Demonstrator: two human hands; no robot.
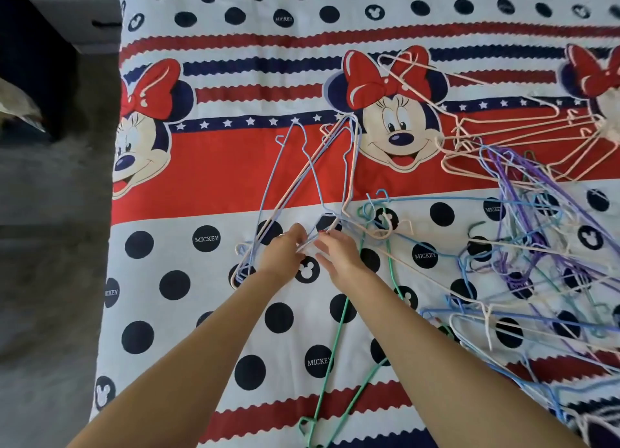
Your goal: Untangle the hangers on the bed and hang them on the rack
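- Green wire first, nearest of all: a green hanger (pixel 339 326) lies loose on the bed (pixel 188 313), running down between the two forearms, nobody touching it.
- Just past it, both hands are at work on a small bunch of pale blue and pink hangers (pixel 302 175), which fans away across the red stripe of the bedcover.
- Left hand (pixel 283 254) has its grip pinched around the wires where they cross, fingers curled in.
- Right hand (pixel 335 254) is right alongside, fingers reaching into the same crossing; whether its grip has actually closed on a wire, I cannot tell from here.
- So we're in the untangling step, early on I'd say — most of the load is waiting.
- Off to the right sprawls the big tangle of hangers (pixel 523 246), purple, blue and green knotted together.
- Farther back, a cream-pink cluster (pixel 503 135) rests beside the printed cartoon face.
- Next move, as I judge it: hold the bunch steady with one hand and slide a single hook free with the other.
- No rack in sight, so carrying comes later.
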